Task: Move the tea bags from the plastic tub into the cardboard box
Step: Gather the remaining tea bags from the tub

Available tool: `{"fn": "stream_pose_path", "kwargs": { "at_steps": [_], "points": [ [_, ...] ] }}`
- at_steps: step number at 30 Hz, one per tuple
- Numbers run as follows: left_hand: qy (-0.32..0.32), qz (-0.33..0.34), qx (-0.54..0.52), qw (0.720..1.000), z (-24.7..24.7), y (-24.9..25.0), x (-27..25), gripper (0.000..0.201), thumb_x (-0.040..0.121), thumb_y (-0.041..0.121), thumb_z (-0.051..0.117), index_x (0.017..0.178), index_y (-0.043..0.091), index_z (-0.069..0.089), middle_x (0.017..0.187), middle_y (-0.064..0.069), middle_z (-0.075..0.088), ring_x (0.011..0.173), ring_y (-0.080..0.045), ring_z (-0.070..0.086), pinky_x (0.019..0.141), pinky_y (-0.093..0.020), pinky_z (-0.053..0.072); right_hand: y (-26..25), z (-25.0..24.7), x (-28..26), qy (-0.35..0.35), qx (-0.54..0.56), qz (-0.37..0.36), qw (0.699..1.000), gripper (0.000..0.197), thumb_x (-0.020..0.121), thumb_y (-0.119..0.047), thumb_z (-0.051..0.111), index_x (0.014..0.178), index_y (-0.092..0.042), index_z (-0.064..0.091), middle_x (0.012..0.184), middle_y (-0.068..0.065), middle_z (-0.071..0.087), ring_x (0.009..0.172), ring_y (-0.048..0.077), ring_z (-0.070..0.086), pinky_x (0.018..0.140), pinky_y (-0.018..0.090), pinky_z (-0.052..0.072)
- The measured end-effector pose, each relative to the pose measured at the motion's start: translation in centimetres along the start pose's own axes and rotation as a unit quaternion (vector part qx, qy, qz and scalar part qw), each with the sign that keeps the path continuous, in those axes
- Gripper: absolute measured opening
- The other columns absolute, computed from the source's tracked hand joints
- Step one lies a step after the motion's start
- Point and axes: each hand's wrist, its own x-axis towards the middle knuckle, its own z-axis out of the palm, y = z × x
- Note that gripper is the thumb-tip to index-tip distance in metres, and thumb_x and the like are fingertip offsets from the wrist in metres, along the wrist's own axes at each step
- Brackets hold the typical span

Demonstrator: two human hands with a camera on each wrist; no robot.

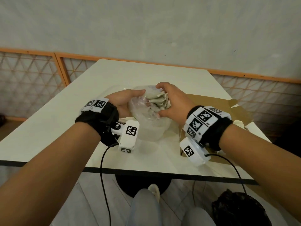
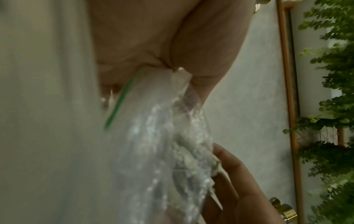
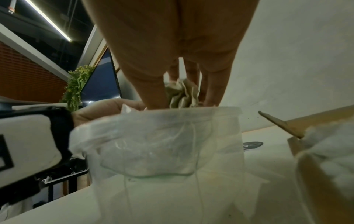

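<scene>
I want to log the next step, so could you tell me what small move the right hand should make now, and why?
Probably lift the right hand straight up, then carry it towards the cardboard box: its fingers already clutch a bunch of tea bags above the plastic tub, whose liner bag the left hand holds.

Left wrist view badly blurred — clear bag (image 2: 153, 151) and its contents smeared, indistinct. Cardboard box (image 1: 211, 101) mostly behind the right hand (image 1: 172, 101) and wristband; interior unseen. Tea bags (image 1: 156, 99) — count unreadable.
</scene>
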Motion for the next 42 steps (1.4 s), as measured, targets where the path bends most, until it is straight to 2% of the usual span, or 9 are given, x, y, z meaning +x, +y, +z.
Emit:
{"fn": "stream_pose_path", "kwargs": {
  "at_steps": [3,7,12,14,19,26,31,36,42],
  "points": [
    [-0.029,0.017,-0.047,0.998,0.3,-0.1,-0.2,0.029,0.100,0.028,0.043,0.108,0.007,0.060,0.089,-0.007,0.072,0.081,-0.020,0.071,0.083,-0.039,0.051,0.0,-0.1,-0.1,-0.010,0.009,-0.025,1.000,0.076,0.071,-0.019,0.073,0.134,-0.035,0.033,0.122,0.001,0.041,0.109,0.018,0.049,0.103,0.044,0.036],
    [-0.015,0.020,-0.097,0.995,0.7,0.1,-0.3,0.035,0.100,0.034,0.041,0.106,0.005,0.060,0.085,-0.010,0.073,0.075,-0.022,0.072,0.079,-0.040,0.050,-0.3,-0.1,0.4,-0.003,-0.015,-0.087,0.996,0.059,0.076,-0.012,0.069,0.128,-0.032,0.049,0.118,0.004,0.041,0.102,0.016,0.047,0.077,0.014,0.037],
    [-0.026,0.007,-0.108,0.994,0.4,0.0,-0.3,0.046,0.097,0.046,0.041,0.126,0.013,0.055,0.108,-0.013,0.071,0.088,-0.029,0.072,0.065,-0.046,0.057,-0.2,-0.5,0.9,0.031,-0.083,-0.102,0.991,0.038,0.078,-0.016,0.068,0.115,-0.025,0.061,0.114,0.008,0.040,0.102,0.025,0.047,0.086,0.043,0.047],
    [-0.041,0.000,-0.064,0.997,0.5,-0.1,-0.6,0.047,0.093,0.045,0.050,0.129,0.015,0.055,0.120,-0.010,0.067,0.098,-0.028,0.069,0.069,-0.047,0.058,-0.1,-0.6,1.1,0.029,-0.099,-0.100,0.990,0.037,0.082,-0.016,0.065,0.118,-0.023,0.061,0.111,0.008,0.040,0.100,0.025,0.046,0.086,0.037,0.044],
    [-0.071,0.068,0.003,0.995,1.1,-0.3,-0.2,0.073,0.072,-0.018,0.052,0.135,0.018,0.048,0.123,-0.012,0.062,0.101,-0.028,0.065,0.076,-0.037,0.058,-0.2,-1.7,1.6,0.015,-0.066,-0.068,0.995,0.037,0.084,-0.021,0.063,0.120,-0.022,0.056,0.102,0.000,0.039,0.092,0.014,0.041,0.074,0.017,0.027],
    [-0.024,0.095,0.000,0.995,1.8,-0.7,0.4,0.073,0.069,-0.027,0.034,0.136,0.001,0.045,0.132,-0.025,0.054,0.113,-0.036,0.058,0.081,-0.035,0.055,-0.4,-2.4,1.8,-0.041,-0.073,-0.049,0.995,0.062,0.072,-0.033,0.075,0.126,-0.027,0.045,0.108,0.002,0.046,0.093,0.017,0.047,0.077,0.025,0.035],
    [0.009,0.065,0.026,0.998,1.4,-0.5,0.2,0.062,0.074,-0.017,0.036,0.131,0.001,0.052,0.120,-0.016,0.060,0.106,-0.033,0.059,0.090,-0.039,0.049,0.3,-2.9,2.6,-0.053,0.078,-0.021,0.995,0.042,0.064,-0.016,0.081,0.098,-0.030,0.062,0.094,-0.007,0.063,0.090,0.016,0.060,0.083,0.034,0.052],
    [0.021,-0.002,0.048,0.999,0.7,-0.4,-0.2,0.036,0.087,-0.003,0.044,0.118,0.011,0.055,0.114,-0.010,0.063,0.099,-0.028,0.061,0.086,-0.043,0.049,1.2,-3.5,2.5,-0.021,0.323,0.008,0.946,0.022,0.073,0.004,0.069,0.084,-0.015,0.066,0.070,-0.012,0.068,0.072,0.015,0.059,0.059,0.030,0.049],
    [0.015,0.027,0.005,1.000,0.5,-0.4,0.1,0.060,0.089,-0.019,0.027,0.130,0.019,0.050,0.125,-0.012,0.060,0.106,-0.033,0.061,0.078,-0.051,0.052,1.7,-3.9,3.3,0.008,0.458,0.055,0.887,0.020,0.077,0.007,0.062,0.077,-0.012,0.061,0.079,-0.003,0.065,0.073,0.016,0.063,0.056,0.029,0.054]
  ]
}}
